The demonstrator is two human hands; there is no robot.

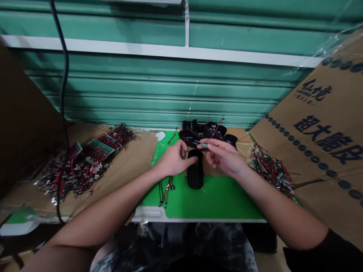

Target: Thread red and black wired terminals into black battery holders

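Note:
An elongated black plastic housing point(195, 177) lies lengthwise on the green tabletop in front of me. My left hand point(175, 158) is at its upper left side, fingers curled and thumb laid over its top part. Just right of the housing, my right hand point(225, 156) pinches a small green circuit board point(204, 145) between thumb and fingertips, above the table. Thin red and black wires point(216, 130) rise behind the board and appear to belong to it. Several more black housings point(198, 132) are grouped behind my hands.
Wired parts point(85, 166) are heaped on cardboard at left, another wire pile point(270, 172) at right. A few loose wires point(167, 189) lie near my left forearm. A black cable point(64, 94) hangs at left. Cardboard point(326, 124) walls the right side; a green slatted wall point(159, 87) stands behind.

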